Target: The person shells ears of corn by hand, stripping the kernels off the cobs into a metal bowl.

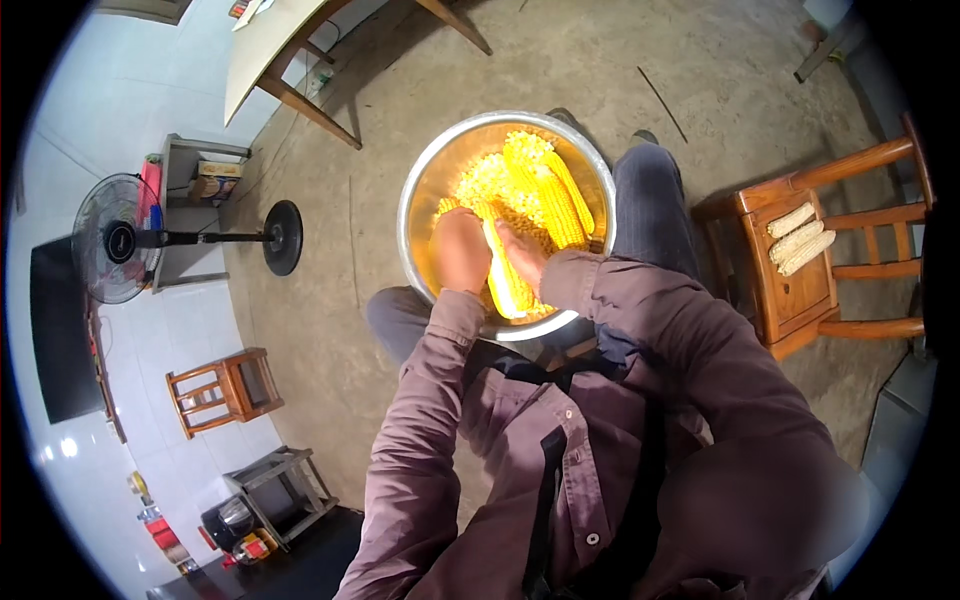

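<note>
A large round metal basin rests between my knees, holding yellow ears of corn and loose corn kernels. Both of my hands are inside it. My left hand is over the left part of the basin, against a corn ear; its fingers are blurred and partly hidden. Close beside it, my right hand lies along the right side of a bright yellow ear that points toward me. Whether either hand grips this ear is unclear. Several more ears lie to the right, on top of the kernels.
Several bare corncobs lie on a wooden chair at my right. A standing fan with a round base is at the left. A table stands ahead on the left. A small wooden chair is by the left wall.
</note>
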The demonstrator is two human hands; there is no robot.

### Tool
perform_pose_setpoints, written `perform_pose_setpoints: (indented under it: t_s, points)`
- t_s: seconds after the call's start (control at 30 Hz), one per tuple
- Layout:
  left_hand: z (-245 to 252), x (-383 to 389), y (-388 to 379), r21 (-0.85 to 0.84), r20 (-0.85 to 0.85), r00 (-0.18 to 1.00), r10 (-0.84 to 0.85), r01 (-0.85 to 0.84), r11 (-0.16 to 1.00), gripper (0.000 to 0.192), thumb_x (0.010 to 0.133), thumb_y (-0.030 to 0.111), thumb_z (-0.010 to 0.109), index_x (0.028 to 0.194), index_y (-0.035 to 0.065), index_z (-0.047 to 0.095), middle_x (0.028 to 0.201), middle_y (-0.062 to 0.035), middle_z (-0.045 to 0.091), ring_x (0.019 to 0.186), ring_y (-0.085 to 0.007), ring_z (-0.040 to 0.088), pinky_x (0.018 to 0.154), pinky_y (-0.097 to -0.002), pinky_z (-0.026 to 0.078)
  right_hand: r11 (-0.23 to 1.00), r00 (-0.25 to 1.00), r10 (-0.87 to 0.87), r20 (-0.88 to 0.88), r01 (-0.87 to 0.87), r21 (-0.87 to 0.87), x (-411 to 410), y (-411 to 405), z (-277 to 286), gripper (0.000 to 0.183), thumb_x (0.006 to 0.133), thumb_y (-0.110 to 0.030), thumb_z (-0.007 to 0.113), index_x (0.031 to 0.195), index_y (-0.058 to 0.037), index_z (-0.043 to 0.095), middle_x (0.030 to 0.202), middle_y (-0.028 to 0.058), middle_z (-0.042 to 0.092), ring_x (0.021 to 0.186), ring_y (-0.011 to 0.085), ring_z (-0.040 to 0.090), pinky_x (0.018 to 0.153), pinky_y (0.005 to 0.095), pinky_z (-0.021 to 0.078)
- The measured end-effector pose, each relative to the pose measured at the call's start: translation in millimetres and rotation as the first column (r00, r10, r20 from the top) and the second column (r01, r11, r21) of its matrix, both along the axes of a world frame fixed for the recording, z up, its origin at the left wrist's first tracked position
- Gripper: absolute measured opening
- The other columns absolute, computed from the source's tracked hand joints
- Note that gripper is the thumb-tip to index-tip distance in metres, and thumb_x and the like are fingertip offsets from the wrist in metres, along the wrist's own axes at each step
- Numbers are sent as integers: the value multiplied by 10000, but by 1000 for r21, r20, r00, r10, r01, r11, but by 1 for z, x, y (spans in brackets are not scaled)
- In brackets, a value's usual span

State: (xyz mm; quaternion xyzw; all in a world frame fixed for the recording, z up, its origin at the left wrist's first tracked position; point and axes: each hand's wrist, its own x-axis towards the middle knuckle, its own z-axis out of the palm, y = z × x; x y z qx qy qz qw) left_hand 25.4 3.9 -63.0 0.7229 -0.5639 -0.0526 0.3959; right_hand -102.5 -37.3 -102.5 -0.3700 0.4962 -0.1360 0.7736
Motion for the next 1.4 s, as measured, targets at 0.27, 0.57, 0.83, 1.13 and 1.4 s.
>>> perform_pose_setpoints:
  t_s: [0.27, 0.57, 0.83, 1.13, 1.4]
  points:
    - [-20, 43, -50, 110, -143, 976, 165, -150, 983, 147, 984, 100, 702, 1019, -42, 710, 929, -228, 763, 855, -383, 755, 784, -441, 574, 994, 1000, -20, -16, 22, 106, 13, -4, 5, 852, 1095, -629, 442, 1548, 91, 470, 1515, 273, 569, 1374, 313, 585, 1134, 417, 468]
    - [-53, 75, -83, 314, -288, 955, 70, 25, 949, 361, 1055, 115, 661, 1361, -77, 668, 1230, -206, 768, 1070, -236, 740, 929, -363, 585, 988, 1000, -12, 25, 8, 153, 13, -12, 17, 1030, 1056, -712, 422, 1612, 145, 284, 1675, 349, 325, 1582, 397, 335, 1269, 458, 317]
    - [9, 9, -10, 207, -5, 990, -144, 142, 968, 278, 998, 151, 702, 1241, 40, 783, 1331, -255, 701, 1238, -413, 648, 1073, -472, 515, 997, 996, -51, 77, 46, 65, 6, -10, 20, 995, 1058, -705, 421, 1583, 139, 368, 1612, 343, 437, 1513, 398, 451, 1217, 446, 391]
    - [23, -16, 17, 133, 87, 995, -39, 27, 991, 215, 979, 101, 720, 1125, -37, 795, 1309, -245, 731, 1151, -398, 704, 988, -466, 562, 999, 997, -49, 55, 48, 18, -3, -2, 27, 936, 1062, -670, 442, 1518, 146, 474, 1556, 351, 504, 1452, 400, 524, 1174, 427, 437]
    - [8, 5, -5, 150, -296, 954, 49, -4, 989, 119, 925, 63, 747, 972, -44, 723, 1137, -217, 681, 1108, -392, 665, 980, -449, 525, 1000, 999, -27, 27, 27, -14, 3, -4, 12, 963, 1055, -694, 440, 1534, 142, 454, 1569, 356, 488, 1492, 403, 482, 1204, 437, 405]
